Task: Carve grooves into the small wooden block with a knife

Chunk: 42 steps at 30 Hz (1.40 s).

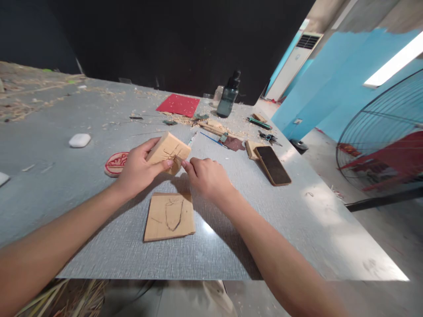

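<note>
My left hand (pixel 137 163) is closed around a pale wooden block (pixel 169 149), holding it tilted above the table. Dark lines or cuts mark the block's upper face. My right hand (pixel 208 176) pinches a thin carving tool (pixel 179 158), its tip against the block's right part; the fingers hide most of the tool. Below both hands, a flat square wooden board (pixel 170 218) lies on the table with a pencilled outline on it. Partly behind my left hand is a round piece with a red design (pixel 116 164).
A phone (pixel 272 165) leans over a wood piece at right, near scissors (pixel 269 138) and a cutter (pixel 259 123). Farther back are a dark bottle (pixel 228 94), red sheet (pixel 178 105), sticks and shavings. A white stone (pixel 79 140) lies left. A fan (pixel 383 141) stands beyond the table's right edge.
</note>
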Each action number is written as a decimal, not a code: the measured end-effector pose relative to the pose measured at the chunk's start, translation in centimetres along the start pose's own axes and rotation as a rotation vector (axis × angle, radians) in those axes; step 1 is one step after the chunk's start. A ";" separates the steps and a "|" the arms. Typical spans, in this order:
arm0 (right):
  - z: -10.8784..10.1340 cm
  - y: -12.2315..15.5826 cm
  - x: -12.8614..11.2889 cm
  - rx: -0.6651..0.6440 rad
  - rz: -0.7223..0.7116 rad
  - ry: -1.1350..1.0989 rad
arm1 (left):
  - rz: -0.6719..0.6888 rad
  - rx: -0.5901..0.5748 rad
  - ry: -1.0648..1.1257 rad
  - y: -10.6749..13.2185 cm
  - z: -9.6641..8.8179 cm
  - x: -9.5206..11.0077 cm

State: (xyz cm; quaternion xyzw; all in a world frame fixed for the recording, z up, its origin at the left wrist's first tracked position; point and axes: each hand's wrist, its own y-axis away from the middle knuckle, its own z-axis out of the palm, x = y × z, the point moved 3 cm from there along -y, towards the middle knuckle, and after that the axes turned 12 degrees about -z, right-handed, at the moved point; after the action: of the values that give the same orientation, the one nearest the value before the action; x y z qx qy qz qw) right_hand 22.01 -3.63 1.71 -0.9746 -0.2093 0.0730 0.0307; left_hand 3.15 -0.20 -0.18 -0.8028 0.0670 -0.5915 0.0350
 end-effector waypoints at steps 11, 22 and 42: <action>1.0 -0.5 0.0 0.017 0.022 0.062 | 0.149 0.065 -0.330 1.5 0.2 0.7; 1.0 -0.3 0.3 0.000 -0.013 0.052 | 0.082 0.057 -0.237 1.0 0.2 0.2; -0.1 -0.1 -0.4 0.019 0.017 0.005 | -0.116 -0.041 0.263 0.1 0.1 -0.2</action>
State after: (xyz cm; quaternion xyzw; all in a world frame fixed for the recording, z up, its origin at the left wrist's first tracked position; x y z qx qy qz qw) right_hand 21.61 -3.73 1.92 -0.9762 -0.2002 0.0729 0.0400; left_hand 3.17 -0.27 -0.42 -0.7214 0.0365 -0.6911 -0.0246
